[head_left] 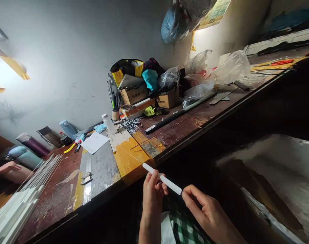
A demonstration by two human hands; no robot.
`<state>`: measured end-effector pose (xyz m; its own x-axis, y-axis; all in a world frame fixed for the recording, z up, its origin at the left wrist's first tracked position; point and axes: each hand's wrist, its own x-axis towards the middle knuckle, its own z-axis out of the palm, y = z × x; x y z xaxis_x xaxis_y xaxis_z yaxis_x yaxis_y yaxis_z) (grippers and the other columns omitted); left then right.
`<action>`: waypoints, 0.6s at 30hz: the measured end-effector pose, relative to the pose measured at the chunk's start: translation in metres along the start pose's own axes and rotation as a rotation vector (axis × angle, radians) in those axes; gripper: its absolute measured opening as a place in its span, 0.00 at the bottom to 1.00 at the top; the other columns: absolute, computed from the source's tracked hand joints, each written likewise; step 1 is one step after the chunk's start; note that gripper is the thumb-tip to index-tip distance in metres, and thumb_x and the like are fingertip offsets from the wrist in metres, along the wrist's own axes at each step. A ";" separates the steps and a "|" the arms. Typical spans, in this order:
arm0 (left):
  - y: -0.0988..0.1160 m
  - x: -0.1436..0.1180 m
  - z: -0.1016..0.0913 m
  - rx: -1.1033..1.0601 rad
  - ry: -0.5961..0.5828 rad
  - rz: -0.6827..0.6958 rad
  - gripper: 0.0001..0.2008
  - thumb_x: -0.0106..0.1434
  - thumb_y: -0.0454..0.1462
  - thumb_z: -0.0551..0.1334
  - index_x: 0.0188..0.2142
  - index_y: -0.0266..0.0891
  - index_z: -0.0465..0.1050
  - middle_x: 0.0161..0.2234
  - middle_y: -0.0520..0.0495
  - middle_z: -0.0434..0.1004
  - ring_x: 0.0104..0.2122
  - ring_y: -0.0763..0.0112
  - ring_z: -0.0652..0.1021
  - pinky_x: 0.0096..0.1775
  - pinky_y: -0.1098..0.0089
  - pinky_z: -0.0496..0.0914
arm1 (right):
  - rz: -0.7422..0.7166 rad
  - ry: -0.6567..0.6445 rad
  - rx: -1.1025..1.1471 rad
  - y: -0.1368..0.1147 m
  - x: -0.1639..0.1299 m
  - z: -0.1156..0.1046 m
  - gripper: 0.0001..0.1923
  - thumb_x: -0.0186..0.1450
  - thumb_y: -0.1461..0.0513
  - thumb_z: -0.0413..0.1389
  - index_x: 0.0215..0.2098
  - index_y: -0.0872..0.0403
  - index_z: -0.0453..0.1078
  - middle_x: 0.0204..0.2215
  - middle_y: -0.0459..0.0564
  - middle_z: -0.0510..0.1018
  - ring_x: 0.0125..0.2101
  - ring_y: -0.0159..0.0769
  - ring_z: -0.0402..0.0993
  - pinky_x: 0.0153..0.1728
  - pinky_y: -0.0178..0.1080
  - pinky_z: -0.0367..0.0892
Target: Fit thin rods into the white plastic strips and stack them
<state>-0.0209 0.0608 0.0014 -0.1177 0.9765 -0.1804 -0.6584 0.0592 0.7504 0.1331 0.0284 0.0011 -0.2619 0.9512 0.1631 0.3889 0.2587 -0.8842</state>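
Strip (pixel 162 178) between both hands (pixel 178 200)

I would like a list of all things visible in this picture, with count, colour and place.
white strip: one, white, held between both hands in front of the bench edge
bench: one, dark red-brown with yellow patches, across the middle
metal ruler: one, silver, near the front of the bench
paper sheet: one, white, behind the ruler
small bottle: one, white, mid bench
cardboard boxes: several, brown, by the wall
plastic bags: several, clear, right end
black rod: one, black, lying on the bench
left hand: grips the strip's middle
right hand: pinches the strip's end
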 end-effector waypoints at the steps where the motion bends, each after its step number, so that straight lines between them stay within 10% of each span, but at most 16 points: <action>1: -0.001 0.001 0.000 0.001 0.010 0.002 0.17 0.55 0.44 0.68 0.33 0.36 0.64 0.27 0.48 0.74 0.15 0.83 0.67 0.16 0.79 0.62 | 0.008 -0.003 0.004 0.000 0.000 0.000 0.16 0.70 0.52 0.42 0.29 0.50 0.61 0.19 0.40 0.57 0.19 0.30 0.54 0.17 0.31 0.51; 12: -0.009 0.005 0.001 0.015 0.062 0.042 0.22 0.49 0.48 0.71 0.28 0.35 0.65 0.26 0.48 0.74 0.13 0.83 0.66 0.15 0.79 0.60 | 0.049 -0.006 0.119 -0.007 -0.002 0.002 0.19 0.68 0.48 0.44 0.28 0.51 0.62 0.20 0.39 0.57 0.20 0.30 0.53 0.21 0.32 0.52; 18: -0.006 -0.011 0.000 0.017 0.108 0.069 0.18 0.53 0.47 0.69 0.34 0.35 0.70 0.28 0.49 0.74 0.16 0.84 0.66 0.18 0.79 0.59 | 0.138 -0.223 0.337 -0.003 -0.007 -0.001 0.20 0.68 0.47 0.44 0.26 0.51 0.56 0.22 0.39 0.52 0.23 0.31 0.49 0.24 0.32 0.53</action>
<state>-0.0161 0.0500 -0.0014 -0.2426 0.9505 -0.1944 -0.6330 -0.0032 0.7741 0.1345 0.0213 0.0034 -0.4265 0.9039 -0.0328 0.1333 0.0269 -0.9907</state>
